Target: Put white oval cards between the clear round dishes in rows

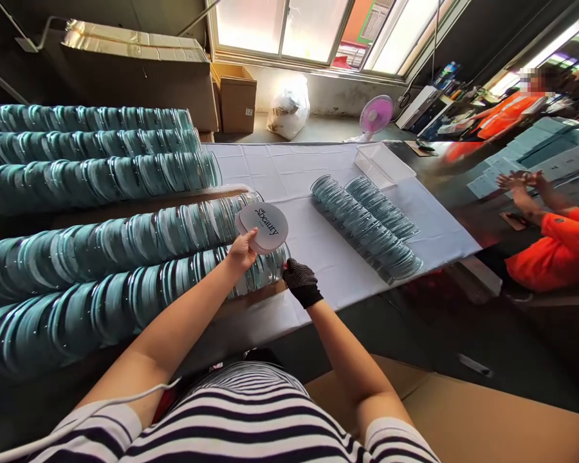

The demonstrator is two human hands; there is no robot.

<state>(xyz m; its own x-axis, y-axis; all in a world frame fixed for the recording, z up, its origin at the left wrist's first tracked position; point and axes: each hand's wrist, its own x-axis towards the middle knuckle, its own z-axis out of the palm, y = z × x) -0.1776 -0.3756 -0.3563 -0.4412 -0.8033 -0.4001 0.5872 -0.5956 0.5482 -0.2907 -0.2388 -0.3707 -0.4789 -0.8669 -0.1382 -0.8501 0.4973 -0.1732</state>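
Observation:
My left hand [244, 251] is bare and closed on a small stack of round white cards [273, 225], the top one printed with a dark "beauty" logo. The stack is tilted above the near ends of two long rows of round glass discs. My right hand [301, 281] wears a black dotted glove. Its fingertips are pinched at the rim of the end disc in the front glass row [125, 299]; the exact grip is partly hidden. Just behind lies the second glass row [125, 238], with more glass rows [101, 177] further back.
Two shorter rows of glass discs [367, 225] lie on the white-covered table [280, 173], near a white plastic basket [383, 164]. A pink fan [376, 114] and cardboard boxes [236, 99] stand behind. People in orange [554, 247] work at right. Cardboard [463, 411] lies below right.

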